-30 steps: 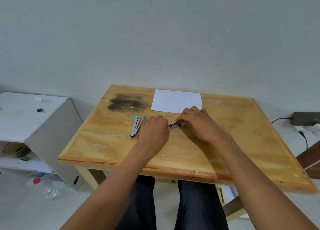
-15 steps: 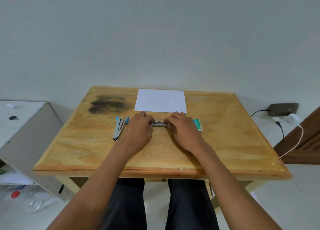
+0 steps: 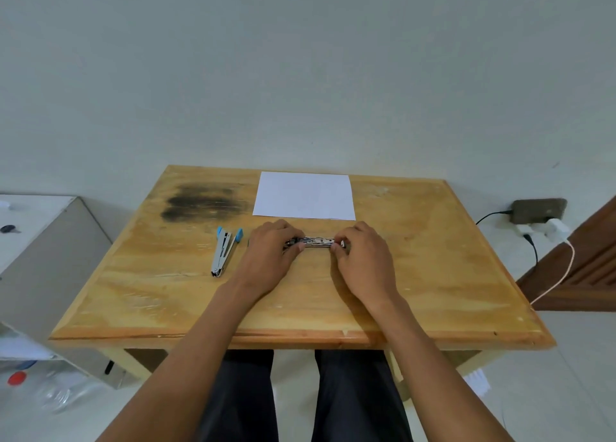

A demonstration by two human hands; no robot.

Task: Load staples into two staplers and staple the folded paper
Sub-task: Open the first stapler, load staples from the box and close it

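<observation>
A metal stapler lies sideways at the middle of the wooden table. My left hand grips its left end and my right hand pinches its right end. A second stapler with blue tips lies spread open on the table just left of my left hand. The white folded paper lies flat at the far edge, behind both hands. The staple box seen earlier is hidden behind my right hand.
A dark scorch stain marks the table's far left. A white cabinet stands to the left, a bottle on the floor below it. A power strip with a charger and cable lies on the right.
The view has swung so the table sits centred. Both hands now hold the metal stapler level at its two ends, spread slightly wider than before. The green staple box is no longer visible.
</observation>
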